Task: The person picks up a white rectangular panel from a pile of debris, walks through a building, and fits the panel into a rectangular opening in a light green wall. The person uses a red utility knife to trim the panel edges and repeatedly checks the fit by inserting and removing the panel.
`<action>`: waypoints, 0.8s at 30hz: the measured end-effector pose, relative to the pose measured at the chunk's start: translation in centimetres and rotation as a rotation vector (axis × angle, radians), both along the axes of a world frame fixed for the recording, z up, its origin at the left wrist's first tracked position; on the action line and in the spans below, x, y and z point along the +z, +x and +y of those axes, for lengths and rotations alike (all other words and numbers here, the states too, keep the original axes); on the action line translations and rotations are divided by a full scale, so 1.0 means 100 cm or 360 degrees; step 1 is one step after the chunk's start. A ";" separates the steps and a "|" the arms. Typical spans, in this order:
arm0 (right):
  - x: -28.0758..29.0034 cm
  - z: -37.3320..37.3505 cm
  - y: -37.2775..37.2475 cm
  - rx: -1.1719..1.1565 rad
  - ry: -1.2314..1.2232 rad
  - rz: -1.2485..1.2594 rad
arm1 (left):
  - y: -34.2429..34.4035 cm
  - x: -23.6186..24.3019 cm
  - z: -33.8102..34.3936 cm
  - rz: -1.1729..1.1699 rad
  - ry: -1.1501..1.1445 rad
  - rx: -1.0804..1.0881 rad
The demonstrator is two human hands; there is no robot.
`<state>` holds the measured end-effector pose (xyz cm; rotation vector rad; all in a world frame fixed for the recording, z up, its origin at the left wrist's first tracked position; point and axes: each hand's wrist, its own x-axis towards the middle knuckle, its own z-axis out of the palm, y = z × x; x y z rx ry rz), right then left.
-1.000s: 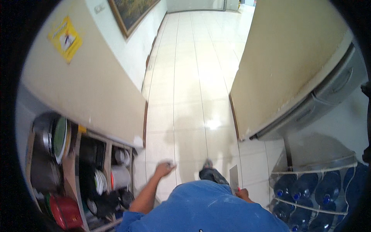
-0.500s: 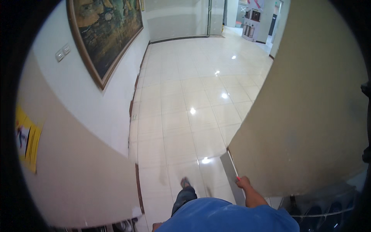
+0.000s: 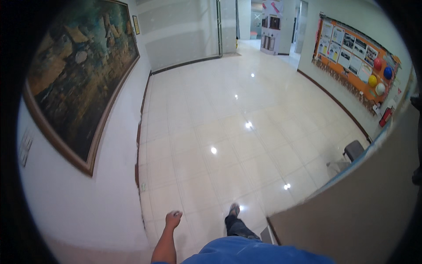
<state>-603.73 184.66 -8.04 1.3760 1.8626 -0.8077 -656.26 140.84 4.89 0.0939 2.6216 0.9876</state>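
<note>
My left hand (image 3: 173, 218) swings out ahead of my body above the tiled floor (image 3: 193, 176), with the left wall beside it. Its fingers are curled closed; a small pale and dark spot shows at them, too small to make out. My right hand is out of view. To the right of my leg, the end of a flat grey, board-like piece (image 3: 266, 235) shows past my blue shirt (image 3: 246, 253). One sandalled foot (image 3: 235, 210) is forward on the tiles.
A large framed painting (image 3: 83, 83) hangs on the left wall. Nearer on the right is a brown wall (image 3: 347, 211). Beyond it stand a dark chair (image 3: 354, 150), a red fire extinguisher (image 3: 386, 116) and an orange notice board (image 3: 351, 81) with coloured helmets. A printed column (image 3: 270, 31) stands far back.
I have walked forward past the wall's edge, and the room at right has come into view. My left hand has swung forward; my right hand, earlier gripping the red-ended grey piece, has left view.
</note>
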 end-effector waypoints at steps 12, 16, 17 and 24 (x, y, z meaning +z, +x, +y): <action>0.080 0.313 -0.490 0.0130 0.0549 0.0365 | -0.188 -0.062 0.149 -0.1002 -0.0469 -0.0448; 0.107 0.410 -0.627 0.0034 0.0553 0.0425 | -0.294 -0.077 0.223 -0.1025 -0.0425 -0.0395; 0.105 0.428 -0.653 0.0022 0.0564 0.0415 | -0.325 -0.083 0.242 -0.1021 -0.0437 -0.0428; 0.069 0.507 -0.756 -0.0240 0.0532 0.0143 | -0.617 -0.115 0.414 -0.0001 -0.0797 -0.1814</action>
